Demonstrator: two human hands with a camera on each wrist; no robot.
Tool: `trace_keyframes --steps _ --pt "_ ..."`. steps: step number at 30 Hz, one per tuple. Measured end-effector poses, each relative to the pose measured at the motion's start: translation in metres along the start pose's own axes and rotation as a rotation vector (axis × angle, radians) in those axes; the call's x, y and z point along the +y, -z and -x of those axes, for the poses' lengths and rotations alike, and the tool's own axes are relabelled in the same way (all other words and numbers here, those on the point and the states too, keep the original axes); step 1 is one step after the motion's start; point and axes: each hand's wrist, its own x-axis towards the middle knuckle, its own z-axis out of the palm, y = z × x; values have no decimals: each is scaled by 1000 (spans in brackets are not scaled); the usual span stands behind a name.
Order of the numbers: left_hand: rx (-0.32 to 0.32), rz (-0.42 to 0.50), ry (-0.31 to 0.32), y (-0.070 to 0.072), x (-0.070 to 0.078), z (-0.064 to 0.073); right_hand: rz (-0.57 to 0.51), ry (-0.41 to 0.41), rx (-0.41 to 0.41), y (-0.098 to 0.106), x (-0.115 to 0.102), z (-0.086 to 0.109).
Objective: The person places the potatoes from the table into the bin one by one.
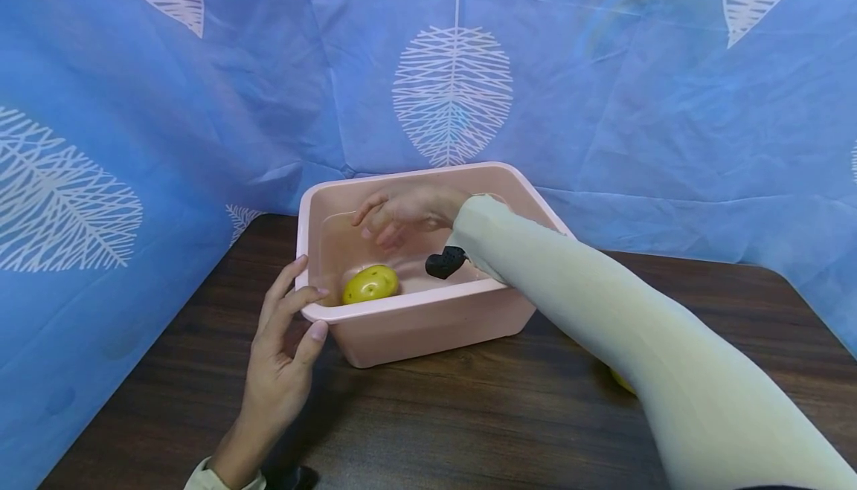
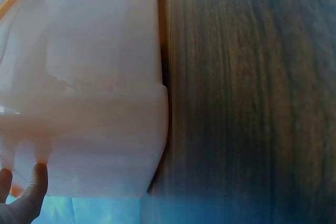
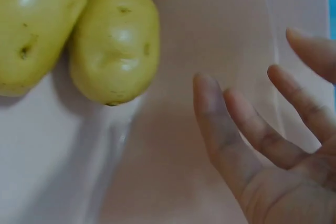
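Note:
A pink plastic basin [image 1: 428, 319] stands on the dark table. At its near left corner my left hand [image 1: 284, 356] holds the rim, with a fingertip over the edge and the thumb against the outer wall. Two fingers [image 2: 37, 190] of that hand show beside the wall in the left wrist view. Inside the basin lies a yellow potato [image 1: 370, 284]. The right wrist view shows two potatoes side by side, a smaller one [image 3: 115, 40] and a larger one [image 3: 31, 30]. My right hand [image 1: 408, 211] hovers inside the basin, fingers spread and holding nothing, apart from the potatoes.
A yellow thing [image 1: 623, 381] peeks out from under my right forearm on the table [image 1: 469, 408]. The sleeved right arm [image 1: 602, 297] crosses over the basin's right side. A blue cloth [image 1: 589, 103] with white leaf prints hangs close behind the basin.

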Motion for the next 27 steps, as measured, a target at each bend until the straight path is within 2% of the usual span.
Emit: trace_keyframes --steps 12,19,27 --pt "0 -9 -4 0 1 -2 -59 48 24 9 -1 10" --pt "3 -8 -25 -1 0 -1 -83 73 79 20 -1 26" --pt "4 1 -26 0 0 0 -94 108 92 31 1 48"
